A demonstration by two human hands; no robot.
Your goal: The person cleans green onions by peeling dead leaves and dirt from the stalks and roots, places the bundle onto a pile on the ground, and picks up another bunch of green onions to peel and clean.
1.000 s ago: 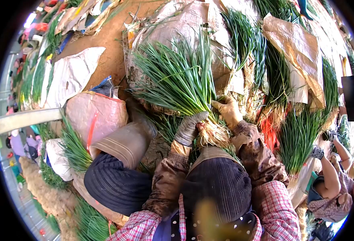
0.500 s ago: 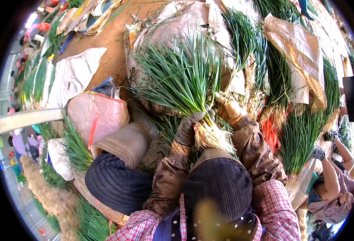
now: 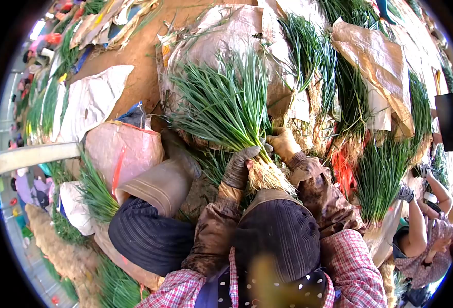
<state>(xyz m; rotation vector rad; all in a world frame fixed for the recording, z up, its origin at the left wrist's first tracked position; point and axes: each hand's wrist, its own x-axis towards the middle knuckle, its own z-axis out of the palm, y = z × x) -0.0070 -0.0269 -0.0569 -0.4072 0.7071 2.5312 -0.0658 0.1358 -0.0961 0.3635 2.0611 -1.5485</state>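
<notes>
Closer to the stem bases than half a second ago, the right hand (image 3: 284,142) has dropped slightly, and the leaf fan's right edge has drawn inward. At left of the frame, a pinkish sack (image 3: 123,146) sits beside loose spring onions (image 3: 95,190), whose leaves point up and left. Near the centre, the gloved left hand (image 3: 235,172) is closed round the lower stems of the held spring onion bunch (image 3: 226,102), thumb in front and fingertips showing on the far side. Gripping there, just above the pale roots (image 3: 270,177), seems to gather the stems while leaving the leaves free to fan out toward upper left. The right hand, fingers bent, is at the bunch's right side; whether it grips any stems I cannot tell. Farther right, a brown woven sheet (image 3: 375,61) lies over more onions, perhaps as shade. At the right edge, a co-worker (image 3: 431,246) reaches toward an upright onion stack (image 3: 383,174).
</notes>
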